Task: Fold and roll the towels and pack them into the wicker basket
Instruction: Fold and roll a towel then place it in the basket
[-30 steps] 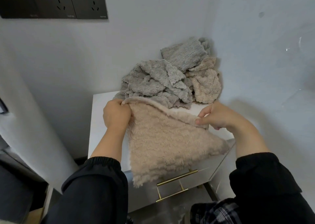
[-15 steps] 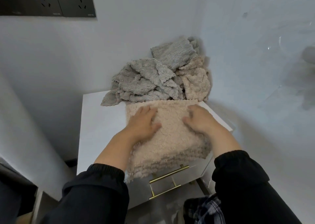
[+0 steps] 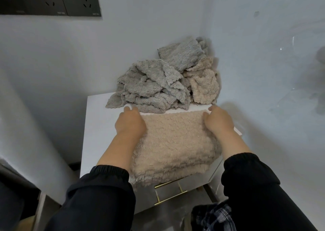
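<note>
A fluffy beige towel (image 3: 173, 143) lies folded flat on the white cabinet top (image 3: 100, 125), its near edge hanging over the front. My left hand (image 3: 130, 123) holds the towel's far left corner with curled fingers. My right hand (image 3: 218, 121) holds the far right corner the same way. Behind it, a crumpled heap of grey towels (image 3: 151, 85) and another beige towel (image 3: 204, 85) is piled in the wall corner. No wicker basket is in view.
The cabinet has a drawer with brass handles (image 3: 169, 194) below the towel. Grey walls close in behind and to the right. Dark wall sockets (image 3: 52, 0) sit at the upper left. A checked cloth (image 3: 212, 216) shows at the bottom.
The towel was held up by its edge, then laid flat and pressed. My hands have since slid apart from its middle to the far corners.
</note>
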Demonstrator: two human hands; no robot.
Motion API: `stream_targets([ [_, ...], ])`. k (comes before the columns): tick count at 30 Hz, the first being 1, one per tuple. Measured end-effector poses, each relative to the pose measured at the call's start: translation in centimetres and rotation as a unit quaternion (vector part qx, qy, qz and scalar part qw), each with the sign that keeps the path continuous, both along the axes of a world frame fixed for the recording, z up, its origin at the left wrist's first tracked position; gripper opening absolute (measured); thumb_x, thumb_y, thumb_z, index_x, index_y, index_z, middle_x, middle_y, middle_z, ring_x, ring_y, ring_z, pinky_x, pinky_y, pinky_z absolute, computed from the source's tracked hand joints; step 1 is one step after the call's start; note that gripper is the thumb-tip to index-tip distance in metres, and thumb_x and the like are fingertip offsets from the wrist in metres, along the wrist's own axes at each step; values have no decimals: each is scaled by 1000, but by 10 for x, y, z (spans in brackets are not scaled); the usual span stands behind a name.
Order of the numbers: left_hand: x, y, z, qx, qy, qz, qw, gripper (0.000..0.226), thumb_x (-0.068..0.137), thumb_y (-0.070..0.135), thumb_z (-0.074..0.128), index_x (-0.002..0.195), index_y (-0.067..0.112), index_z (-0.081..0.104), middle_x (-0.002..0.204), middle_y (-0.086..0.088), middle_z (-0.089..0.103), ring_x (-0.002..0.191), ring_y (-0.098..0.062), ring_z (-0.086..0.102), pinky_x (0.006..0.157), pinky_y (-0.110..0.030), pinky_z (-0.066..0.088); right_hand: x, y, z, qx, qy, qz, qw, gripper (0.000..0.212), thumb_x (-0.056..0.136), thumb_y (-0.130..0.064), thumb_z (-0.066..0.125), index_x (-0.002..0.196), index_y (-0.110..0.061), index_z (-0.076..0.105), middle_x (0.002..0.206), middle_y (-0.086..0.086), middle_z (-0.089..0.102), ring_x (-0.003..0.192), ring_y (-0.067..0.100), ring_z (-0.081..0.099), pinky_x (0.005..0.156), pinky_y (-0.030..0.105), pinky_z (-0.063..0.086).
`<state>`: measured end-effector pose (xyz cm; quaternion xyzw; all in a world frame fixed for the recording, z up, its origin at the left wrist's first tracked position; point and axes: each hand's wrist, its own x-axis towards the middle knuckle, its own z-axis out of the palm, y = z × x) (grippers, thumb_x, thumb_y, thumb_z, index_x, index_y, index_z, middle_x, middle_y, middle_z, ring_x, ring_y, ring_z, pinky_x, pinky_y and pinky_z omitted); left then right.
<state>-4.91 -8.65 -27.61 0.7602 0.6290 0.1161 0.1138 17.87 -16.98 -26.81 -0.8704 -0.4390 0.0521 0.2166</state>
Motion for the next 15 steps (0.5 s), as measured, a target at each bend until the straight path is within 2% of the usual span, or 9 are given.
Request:
stream_targets([
  [2,-4,6,-2,-23,0,46,999,35,93,19,48,127,8,47,128,-13,45,116,-33,49,85,-38,43,5,7,-8,-7,4,-26,1000,28,99,-23,41,120,-9,52,118,11,59,106,32,56,75,32,42],
  [5,-10,16,-5,-24,-22,67,997,25,90,24,55,111,9,56,111,-10,58,103,-31,57,72,-32,43,8,17,-16,-40,-26,-27,998,11,92,-13,43,89,-15,53,100,7,62,83,26,56,58,26,36],
  [9,-20,29,-3,-79,-47,55,994,25,83,32,67,91,8,65,94,-10,66,88,-28,61,65,-30,43,11,22,-18,-33,-20,-20,999,18,80,0,45,69,-14,47,71,2,50,71,26,52,49,25,30],
  [11,-23,33,0,-102,-68,49,991,21,80,26,69,82,5,67,85,-13,68,79,-26,62,62,-29,46,14,24,-18,-6,-1,-32,999,25,76,2,47,60,-15,40,61,2,41,59,24,45,44,24,25],
  [13,-24,37,0,-107,-134,50,984,14,81,13,64,70,4,66,77,-13,72,68,-25,63,66,-30,53,17,25,-15,18,36,-40,998,21,75,4,46,59,-10,46,58,5,44,52,24,42,42,26,30],
  [15,-23,38,-1,-109,-258,70,957,18,84,6,60,66,7,62,65,-9,72,62,-24,69,76,-36,58,17,25,-9,46,93,-42,994,16,75,6,46,66,1,59,63,15,58,53,30,54,46,33,46],
])
